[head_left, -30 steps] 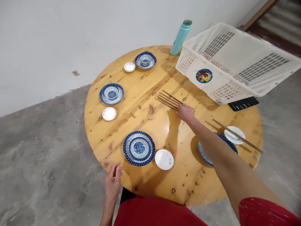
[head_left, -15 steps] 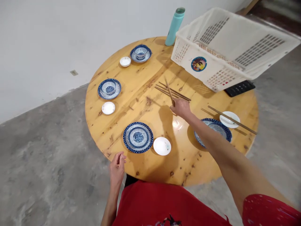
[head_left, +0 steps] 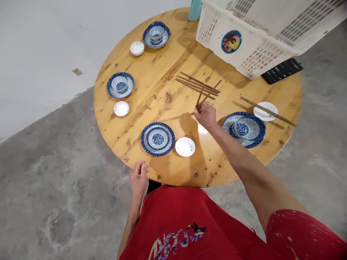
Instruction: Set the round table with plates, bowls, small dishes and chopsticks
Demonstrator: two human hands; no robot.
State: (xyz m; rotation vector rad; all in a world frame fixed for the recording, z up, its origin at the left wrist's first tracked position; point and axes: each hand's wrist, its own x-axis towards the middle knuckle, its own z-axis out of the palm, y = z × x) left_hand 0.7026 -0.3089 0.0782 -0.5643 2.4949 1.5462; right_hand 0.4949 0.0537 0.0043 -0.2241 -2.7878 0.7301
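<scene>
My right hand [head_left: 206, 115] is closed on the lower ends of a pair of chopsticks [head_left: 209, 94], whose far ends spread apart in a V. Beyond it, several loose chopsticks [head_left: 193, 85] lie side by side on the round wooden table [head_left: 151, 115]. My left hand [head_left: 139, 176] is empty at the near table edge, its fingers loosely curled and a little apart. Closest to that hand is a blue-and-white plate [head_left: 158, 139], with a small white dish [head_left: 185, 147] at its right. Under my right forearm sits another blue-patterned plate [head_left: 257, 139] bearing a clear bowl [head_left: 245, 127].
Two chopsticks [head_left: 282, 117] rest across a white dish [head_left: 267, 112] at the right. Plates with bowls [head_left: 120, 85] [head_left: 156, 35] and small dishes [head_left: 121, 108] [head_left: 137, 48] stand on the left side. A white basket [head_left: 211, 30], a turquoise bottle [head_left: 194, 11] and a black object [head_left: 282, 70] are at the back.
The view has tipped downward, so the table sits higher in it. The chopsticks in my right hand have fanned apart, and the hand has drawn slightly back from the loose ones.
</scene>
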